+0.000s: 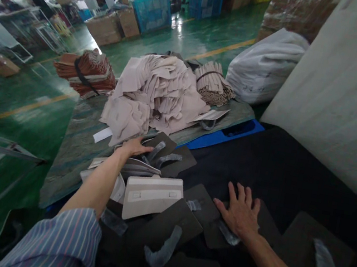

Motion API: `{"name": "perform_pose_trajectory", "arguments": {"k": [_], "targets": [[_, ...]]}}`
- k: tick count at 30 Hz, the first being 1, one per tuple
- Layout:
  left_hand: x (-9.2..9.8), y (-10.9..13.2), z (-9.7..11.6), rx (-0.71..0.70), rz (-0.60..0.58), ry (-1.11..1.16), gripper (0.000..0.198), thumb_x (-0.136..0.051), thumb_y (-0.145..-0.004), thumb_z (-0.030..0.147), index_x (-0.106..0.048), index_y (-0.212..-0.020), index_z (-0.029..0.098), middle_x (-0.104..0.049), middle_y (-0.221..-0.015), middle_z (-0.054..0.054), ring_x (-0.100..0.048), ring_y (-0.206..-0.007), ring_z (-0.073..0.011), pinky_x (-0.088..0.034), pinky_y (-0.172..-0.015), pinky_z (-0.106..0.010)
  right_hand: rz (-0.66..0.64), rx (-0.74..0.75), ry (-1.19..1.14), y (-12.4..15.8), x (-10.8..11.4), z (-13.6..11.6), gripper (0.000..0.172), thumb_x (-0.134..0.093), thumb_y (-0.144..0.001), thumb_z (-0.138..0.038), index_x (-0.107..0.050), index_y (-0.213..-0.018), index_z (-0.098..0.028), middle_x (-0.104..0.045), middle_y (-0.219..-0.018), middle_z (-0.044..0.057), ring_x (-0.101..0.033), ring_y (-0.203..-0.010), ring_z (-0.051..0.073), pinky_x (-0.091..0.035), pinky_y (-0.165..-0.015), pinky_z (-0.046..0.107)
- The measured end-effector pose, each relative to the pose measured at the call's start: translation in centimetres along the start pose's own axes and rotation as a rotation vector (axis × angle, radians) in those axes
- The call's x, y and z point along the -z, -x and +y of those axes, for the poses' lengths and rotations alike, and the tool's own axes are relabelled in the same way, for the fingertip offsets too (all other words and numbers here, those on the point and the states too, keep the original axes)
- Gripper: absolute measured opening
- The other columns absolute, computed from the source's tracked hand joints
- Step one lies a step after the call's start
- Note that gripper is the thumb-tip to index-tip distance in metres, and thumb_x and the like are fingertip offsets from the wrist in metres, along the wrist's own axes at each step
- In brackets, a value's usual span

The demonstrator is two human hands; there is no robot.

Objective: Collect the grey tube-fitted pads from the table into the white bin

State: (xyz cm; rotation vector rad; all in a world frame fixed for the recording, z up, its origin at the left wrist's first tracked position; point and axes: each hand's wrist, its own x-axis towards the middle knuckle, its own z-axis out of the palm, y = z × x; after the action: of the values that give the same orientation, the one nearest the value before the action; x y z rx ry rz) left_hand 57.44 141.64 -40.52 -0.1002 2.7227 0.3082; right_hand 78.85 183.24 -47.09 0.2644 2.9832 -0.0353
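— Toward the far edge of the table [76,143], what is the left hand [136,147] on?
— It touches the near-left rim of the far dark panel [166,143], which lies just short of the heap of pale cut pieces [158,93]. The fingers curl over the rim. Whether they pinch it or only rest there, I cannot tell.
— And the right hand [240,211]?
— Released, palm down and fingers spread, flat on the near dark panel [209,235] on the black cloth [279,169] toward the right edge. I'd judge the flat palm steadies it against sliding.
— What lies between the arms?
— A pale board [152,195] on top of overlapping dark panels, near the front edge. Several of these have clear curved strips on them.
— Anything else?
— A rust-coloured bundle [87,73] at the far left corner, strapped so it holds together.
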Motion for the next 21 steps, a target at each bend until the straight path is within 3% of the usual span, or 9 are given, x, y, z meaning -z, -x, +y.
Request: {"name": "perform_pose_trajectory", "arguments": {"k": [2,5,9,12,18,21], "targets": [[-1.1,1.0,-0.2,0.03,-0.083,0.048,0.1,-0.057,-0.068,0.08,-0.049,-0.139,0.011,-0.057,-0.14,-0.025,-0.057,-0.127,-0.0377,-0.045,-0.105,-0.045,0.021,-0.003,-0.004,0.1,-0.1,0.0,0.082,-0.027,-0.092,-0.069,-0.03,-0.155,-0.017,-0.028,-0.16,0.015,-0.014,-0.149,0.04,-0.015,-0.115,0.064],[-2.6,4.1,-0.3,0.05,-0.193,0.143,0.094,-0.055,-0.074,0.071,-0.044,-0.143,0.009,-0.045,-0.152,-0.022,-0.047,-0.139,-0.0365,-0.039,-0.113,-0.041,0.028,0.002,-0.026,0.3,0.0,-0.1,0.081,-0.028,-0.092,-0.069,-0.031,-0.154,-0.017,-0.029,-0.159,0.015,-0.014,-0.149,0.04,-0.016,-0.115,0.064],[-4.2,10.5,0.7,0.051,-0.28,0.169,0.076,-0.051,-0.079,0.066,-0.058,-0.13,0.011,-0.06,-0.139,-0.019,-0.058,-0.127,-0.0343,-0.045,-0.106,-0.038,0.042,0.024,-0.067,0.3,0.6,0.4,0.078,-0.031,-0.093,-0.066,-0.033,-0.154,-0.017,-0.029,-0.16,0.015,-0.014,-0.149,0.04,-0.015,-0.116,0.064],[-5.6,16.3,1.8,0.068,-0.289,0.202,0.074,-0.048,-0.079,0.068,-0.06,-0.126,0.011,-0.067,-0.13,-0.018,-0.063,-0.119,-0.0336,-0.048,-0.101,-0.038,0.052,0.069,-0.122,0.8,0.7,0.6,0.073,-0.035,-0.094,-0.062,-0.038,-0.151,-0.017,-0.03,-0.16,0.015,-0.015,-0.149,0.039,-0.015,-0.117,0.062],[-9.5,28.0,3.1,0.134,-0.383,0.305,0.08,-0.05,-0.077,0.073,-0.056,-0.132,0.014,-0.064,-0.134,-0.017,-0.061,-0.123,-0.0338,-0.046,-0.106,-0.041,-0.029,0.211,-0.387,6.5,0.8,-1.8,0.058,-0.042,-0.093,-0.046,-0.051,-0.141,-0.014,-0.039,-0.155,0.015,-0.03,-0.146,0.034,-0.018,-0.12,0.058],[-9.4,30.9,3.5,0.186,-0.42,0.284,0.08,-0.05,-0.075,0.078,-0.061,-0.126,0.017,-0.067,-0.13,-0.016,-0.062,-0.121,-0.0337,-0.048,-0.104,-0.041,-0.098,0.266,-0.678,9.4,2.2,-1.3,0.048,-0.037,-0.095,-0.042,-0.061,-0.129,-0.017,-0.058,-0.14,0.012,-0.049,-0.133,0.027,-0.033,-0.116,0.049]]}}
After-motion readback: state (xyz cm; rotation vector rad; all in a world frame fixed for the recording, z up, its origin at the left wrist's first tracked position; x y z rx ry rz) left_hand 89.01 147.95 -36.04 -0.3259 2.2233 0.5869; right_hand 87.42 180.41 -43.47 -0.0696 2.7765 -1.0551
